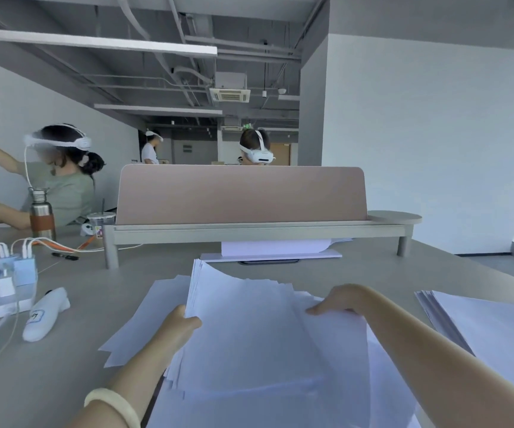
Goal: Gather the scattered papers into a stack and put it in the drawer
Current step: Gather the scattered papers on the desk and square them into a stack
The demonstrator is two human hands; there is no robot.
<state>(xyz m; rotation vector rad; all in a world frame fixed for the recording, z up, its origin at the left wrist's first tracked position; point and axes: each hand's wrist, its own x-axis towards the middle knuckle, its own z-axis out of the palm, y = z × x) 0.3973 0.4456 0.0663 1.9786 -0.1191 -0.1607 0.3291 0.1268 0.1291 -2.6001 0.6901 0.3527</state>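
Observation:
A loose stack of white papers point(249, 329) is lifted off the grey desk point(64, 381) in front of me, its far edge fanned and curling upward. My left hand point(181, 325) grips the stack's left edge, thumb on top. My right hand point(342, 299) holds the right edge with fingers over the sheets. More white sheets point(144, 322) lie flat on the desk beneath and to the left. A second pile of papers point(493, 329) rests at the right. No drawer is visible.
A desk shelf with a pink divider point(243, 196) stands ahead, with papers point(274, 248) under it. At the left are a white controller point(44, 316), chargers and cables point(11, 273), a steel bottle point(42, 211) and a cup point(99, 222). People in headsets sit beyond.

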